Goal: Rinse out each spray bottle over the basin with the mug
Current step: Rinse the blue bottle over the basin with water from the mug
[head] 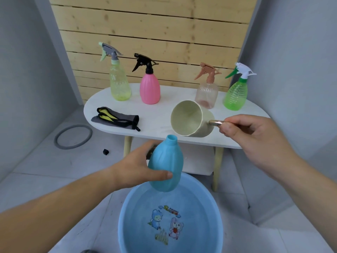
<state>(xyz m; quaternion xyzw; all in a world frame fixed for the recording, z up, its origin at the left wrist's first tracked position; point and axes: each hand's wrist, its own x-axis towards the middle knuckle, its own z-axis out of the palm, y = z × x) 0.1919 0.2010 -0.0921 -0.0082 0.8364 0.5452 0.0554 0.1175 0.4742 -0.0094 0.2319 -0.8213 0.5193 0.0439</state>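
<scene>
My left hand [140, 167] grips a blue spray bottle [166, 165] with its spray head off, upright over the far rim of the blue basin [127, 225]. My right hand [255, 132] holds the metal handle of a cream mug [189, 118]. The mug is tipped on its side, its mouth facing left just above the bottle's open neck. Water lies in the basin over a cartoon print. Standing on the white table [155, 121] are a yellow-green bottle [119, 84], a pink bottle [149, 88], a clear peach bottle [207, 94] and a green bottle [236, 94], all with spray heads on.
A grey and yellow cloth pouch [116, 118] lies on the table's left part. On the tiled floor to the left are a grey ring [73, 136] and a small black piece [105, 151]. A wooden slat panel stands behind the table. Grey walls close in both sides.
</scene>
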